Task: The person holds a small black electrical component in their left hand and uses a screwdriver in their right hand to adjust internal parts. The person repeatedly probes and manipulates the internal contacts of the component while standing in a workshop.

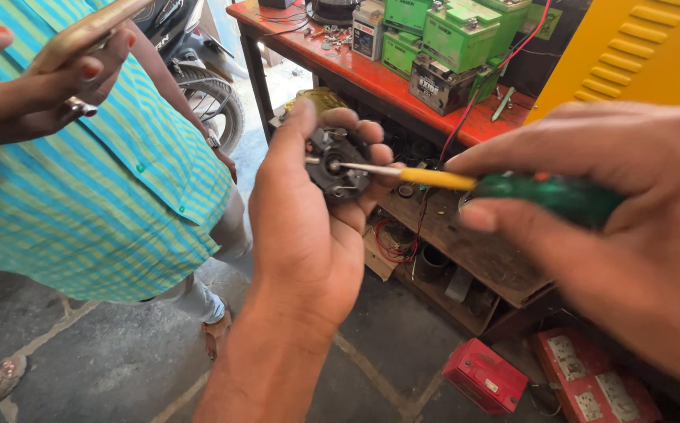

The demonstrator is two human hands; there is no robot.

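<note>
Beside a red workbench [371,74], the left hand [309,227] grips a small motor [336,166] steady – the right hand [614,227], closed around a screwdriver [473,182], puts its tip on the hub.

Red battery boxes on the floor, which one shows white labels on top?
The right-hand red box, at the frame's lower right corner: white labels on its top. The other red box, left of it, shows a plain ribbed top with just one small sticker.

Your left hand [309,227] is raised with its back to you, thumb up, fingers curled in a grip. Your right hand [606,227] sits just beside it, fingers pinched shut and pointing toward the left hand.
</note>
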